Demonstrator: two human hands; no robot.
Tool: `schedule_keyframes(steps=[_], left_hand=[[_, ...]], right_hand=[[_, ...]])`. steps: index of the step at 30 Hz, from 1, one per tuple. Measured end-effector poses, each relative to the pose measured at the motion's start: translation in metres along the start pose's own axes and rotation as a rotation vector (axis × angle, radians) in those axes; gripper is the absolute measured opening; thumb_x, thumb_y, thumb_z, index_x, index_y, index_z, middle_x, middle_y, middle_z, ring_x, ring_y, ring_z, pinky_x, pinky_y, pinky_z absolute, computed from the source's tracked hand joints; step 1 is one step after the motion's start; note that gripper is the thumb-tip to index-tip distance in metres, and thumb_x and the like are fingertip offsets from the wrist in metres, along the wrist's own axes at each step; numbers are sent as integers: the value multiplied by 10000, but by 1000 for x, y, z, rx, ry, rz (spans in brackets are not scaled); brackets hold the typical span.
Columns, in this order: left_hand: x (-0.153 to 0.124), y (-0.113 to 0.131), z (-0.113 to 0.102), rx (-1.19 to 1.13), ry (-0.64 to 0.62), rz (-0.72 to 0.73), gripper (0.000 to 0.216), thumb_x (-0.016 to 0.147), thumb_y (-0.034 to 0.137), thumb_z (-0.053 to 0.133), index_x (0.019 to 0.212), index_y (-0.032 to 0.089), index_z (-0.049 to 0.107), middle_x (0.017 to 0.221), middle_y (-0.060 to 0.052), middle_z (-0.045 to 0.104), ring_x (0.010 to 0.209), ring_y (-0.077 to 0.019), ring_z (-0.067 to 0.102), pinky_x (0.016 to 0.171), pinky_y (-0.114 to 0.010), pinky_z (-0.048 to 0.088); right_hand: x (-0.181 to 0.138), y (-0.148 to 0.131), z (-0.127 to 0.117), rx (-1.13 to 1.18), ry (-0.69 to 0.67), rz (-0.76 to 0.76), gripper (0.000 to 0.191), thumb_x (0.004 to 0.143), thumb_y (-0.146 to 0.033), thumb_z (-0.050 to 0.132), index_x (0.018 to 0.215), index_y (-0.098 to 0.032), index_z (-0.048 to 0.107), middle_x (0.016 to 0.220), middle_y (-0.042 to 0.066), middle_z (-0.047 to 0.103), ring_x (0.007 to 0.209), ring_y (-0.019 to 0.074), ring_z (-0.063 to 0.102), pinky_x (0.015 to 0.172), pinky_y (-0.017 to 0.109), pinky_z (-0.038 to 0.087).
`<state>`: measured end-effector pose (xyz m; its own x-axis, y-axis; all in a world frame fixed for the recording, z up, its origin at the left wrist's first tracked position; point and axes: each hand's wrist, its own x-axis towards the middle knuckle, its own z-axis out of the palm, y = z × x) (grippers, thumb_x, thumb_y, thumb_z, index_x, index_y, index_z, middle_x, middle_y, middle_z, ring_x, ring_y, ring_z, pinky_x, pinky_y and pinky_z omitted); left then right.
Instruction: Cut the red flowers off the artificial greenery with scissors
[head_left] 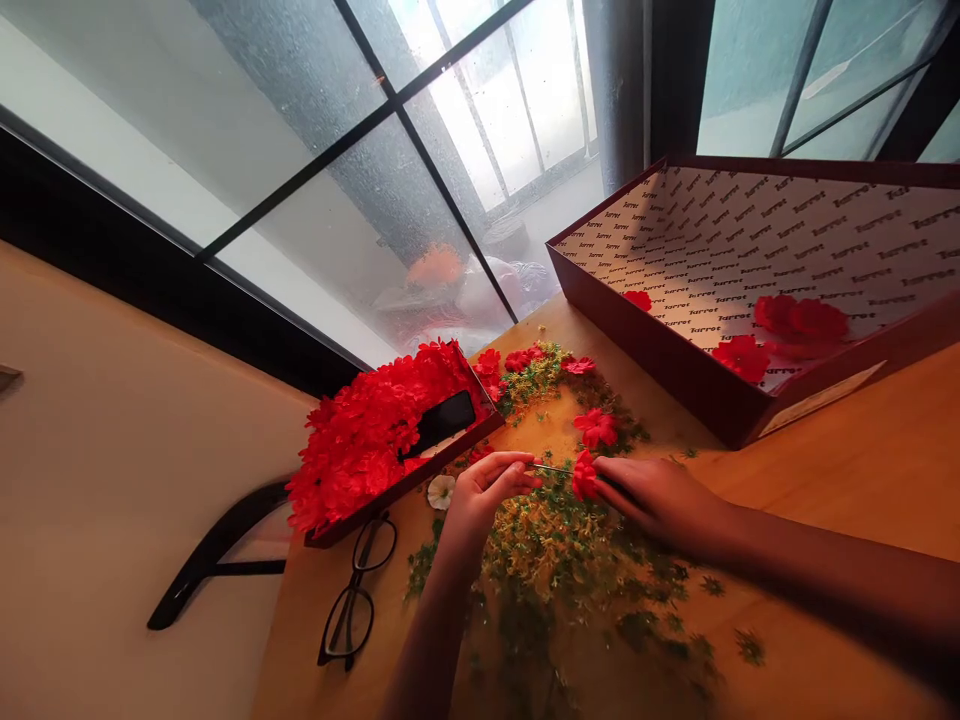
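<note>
Between finger and thumb, my left hand (491, 487) pinches one end of a thin metal wire (553, 468). The wire runs to a red artificial flower (584, 476), and my right hand (660, 495) is closed on that flower. Whether the wire passes through its centre is too small to tell. Beneath both hands lies a loose heap of small green and yellow artificial leaves (551, 550). Just beyond the right hand another red flower (597, 428) rests on the table, and a white flower (441, 491) lies left of my left wrist.
A lid full of red flowers (367, 430) stands at the left, with a dark phone (444, 420) on top. Eyeglasses (352, 590) lie in front of it. A large maroon box (645, 350) holding a few red flowers stands at the right. Behind is a window (360, 200).
</note>
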<state>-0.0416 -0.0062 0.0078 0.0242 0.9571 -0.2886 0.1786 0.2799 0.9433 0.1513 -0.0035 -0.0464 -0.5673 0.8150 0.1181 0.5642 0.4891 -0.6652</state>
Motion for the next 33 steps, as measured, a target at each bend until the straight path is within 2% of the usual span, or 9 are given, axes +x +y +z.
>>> schedule_keyframes(steps=[8, 13, 15, 18, 22, 24, 28, 33], left_hand=[[1, -1, 2, 74, 24, 25, 219, 615, 269, 619, 785, 140, 570, 815, -60, 661, 743, -172, 611, 711, -297, 464], [-1, -11, 14, 53, -164, 12, 180, 624, 241, 624, 766, 140, 581, 748, -31, 658, 737, -158, 607, 714, -278, 462], [-2, -13, 18, 51, -194, 35, 166, 632, 239, 619, 757, 133, 588, 760, -37, 650, 746, -161, 603, 717, -280, 464], [-5, -10, 18, 65, -153, 46, 170, 625, 242, 626, 747, 129, 590, 778, -44, 644, 771, -174, 597, 735, -297, 464], [-7, -5, 15, 76, -146, 60, 167, 630, 237, 623, 756, 132, 593, 790, -46, 645, 792, -174, 597, 769, -302, 460], [-8, -5, 15, 100, -154, 91, 163, 643, 234, 609, 769, 132, 595, 803, -51, 643, 794, -174, 598, 772, -301, 464], [-11, -7, 16, 192, -131, 169, 150, 650, 243, 600, 762, 143, 590, 785, -40, 631, 760, -164, 602, 728, -283, 487], [-16, -3, 18, 324, -50, 300, 126, 658, 244, 594, 750, 159, 576, 759, -14, 622, 728, -138, 598, 707, -258, 493]], right_hand=[[-1, -1, 1, -22, 14, -25, 286, 862, -329, 251, 861, -184, 499, 785, 58, 610, 689, 151, 565, 568, 216, 361], [-2, -2, 4, -50, 19, -120, 286, 853, -309, 281, 942, -180, 520, 842, 66, 618, 682, 153, 576, 540, 216, 356], [-2, -2, 4, -36, 25, -136, 291, 851, -314, 290, 986, -191, 516, 891, 68, 609, 712, 158, 577, 551, 219, 362], [-2, -4, 0, 21, 23, -121, 268, 844, -309, 316, 1023, -219, 495, 932, 58, 593, 764, 158, 570, 585, 214, 372], [-3, -9, -7, 27, -28, -29, 245, 841, -319, 306, 955, -178, 471, 776, 50, 611, 674, 161, 566, 545, 220, 366], [-3, -10, -9, 17, -44, -36, 237, 842, -312, 296, 914, -170, 472, 747, 48, 603, 652, 160, 557, 536, 223, 363], [-2, -6, -6, 50, -5, -164, 248, 844, -286, 306, 952, -198, 511, 890, 60, 567, 746, 150, 546, 604, 221, 381], [0, 3, 0, 85, 21, -154, 282, 842, -316, 317, 1004, -211, 522, 954, 73, 557, 825, 169, 539, 671, 244, 402]])
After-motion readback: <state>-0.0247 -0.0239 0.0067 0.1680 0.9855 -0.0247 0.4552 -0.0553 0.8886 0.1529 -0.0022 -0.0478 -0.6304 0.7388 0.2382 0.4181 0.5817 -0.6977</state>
